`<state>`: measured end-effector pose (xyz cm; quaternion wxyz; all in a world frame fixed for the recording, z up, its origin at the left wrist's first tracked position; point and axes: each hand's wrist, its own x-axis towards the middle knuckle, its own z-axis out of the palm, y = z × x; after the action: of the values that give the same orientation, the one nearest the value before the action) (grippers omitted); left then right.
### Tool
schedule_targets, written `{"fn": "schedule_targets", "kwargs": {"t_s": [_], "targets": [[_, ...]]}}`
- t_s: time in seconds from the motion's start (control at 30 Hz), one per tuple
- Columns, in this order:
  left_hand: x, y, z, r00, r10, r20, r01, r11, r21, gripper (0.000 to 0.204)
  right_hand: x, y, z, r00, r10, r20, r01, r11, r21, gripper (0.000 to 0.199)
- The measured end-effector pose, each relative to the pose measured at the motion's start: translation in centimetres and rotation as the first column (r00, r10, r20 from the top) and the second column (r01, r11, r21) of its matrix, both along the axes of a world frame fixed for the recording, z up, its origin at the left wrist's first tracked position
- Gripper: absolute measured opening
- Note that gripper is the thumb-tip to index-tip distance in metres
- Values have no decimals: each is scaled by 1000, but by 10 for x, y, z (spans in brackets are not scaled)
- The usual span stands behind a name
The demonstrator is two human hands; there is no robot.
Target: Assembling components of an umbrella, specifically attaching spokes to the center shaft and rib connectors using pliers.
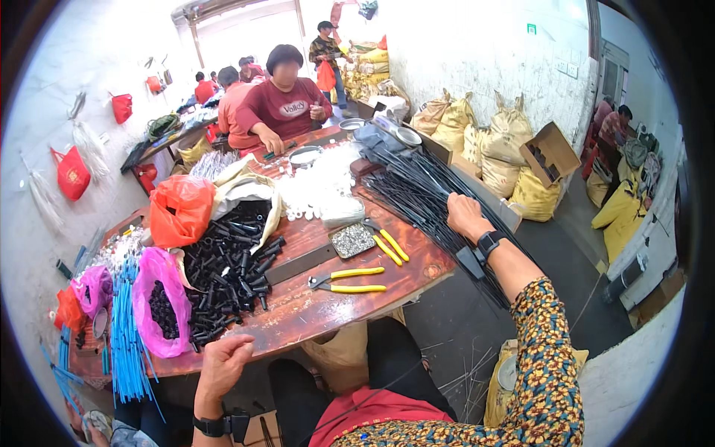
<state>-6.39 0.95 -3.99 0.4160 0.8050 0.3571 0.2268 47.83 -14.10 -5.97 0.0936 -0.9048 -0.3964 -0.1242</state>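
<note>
Our right hand (pixel 468 216) lies bent on the black rods (pixel 417 195); we cannot tell its grip. Our left hand (pixel 226 363) is loosely curled, contents unclear, near black tubes (pixel 231 261); pliers (pixel 359 288) lie between.

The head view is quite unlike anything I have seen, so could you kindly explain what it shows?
Certainly. There is no machine here: a person works with two bare hands. The single picture comes from the left of two wide fisheye cameras worn on the head, looking down, so straight edges bend near the rim.

The right hand is at a long heap of thin black rods; whether it grips any is hard to tell. The left hand is bent near the front edge of the wooden table, with nothing clearly visible in it.

On the table lie black tubular pieces, small white pieces, small metal pieces in a tray and two yellow-handled pliers. A co-worker sits beyond.
</note>
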Motion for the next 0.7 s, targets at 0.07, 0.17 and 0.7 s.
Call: {"fn": "schedule_targets", "kwargs": {"t_s": [0.07, 0.17, 0.7], "targets": [[2, -3, 8, 999, -34, 16, 34, 999, -5, 18, 2, -3, 11, 993, 41, 114, -39, 999, -22, 15], [22, -10, 15, 993, -76, 86, 82, 994, -70, 19, 4, -10, 35, 986, 6, 166, -12, 999, 38, 17], [177, -35, -16, 968, -249, 28, 233, 934, 270, 32, 6, 41, 133, 753, 554, -356, 169, 361, 917, 23]]}}
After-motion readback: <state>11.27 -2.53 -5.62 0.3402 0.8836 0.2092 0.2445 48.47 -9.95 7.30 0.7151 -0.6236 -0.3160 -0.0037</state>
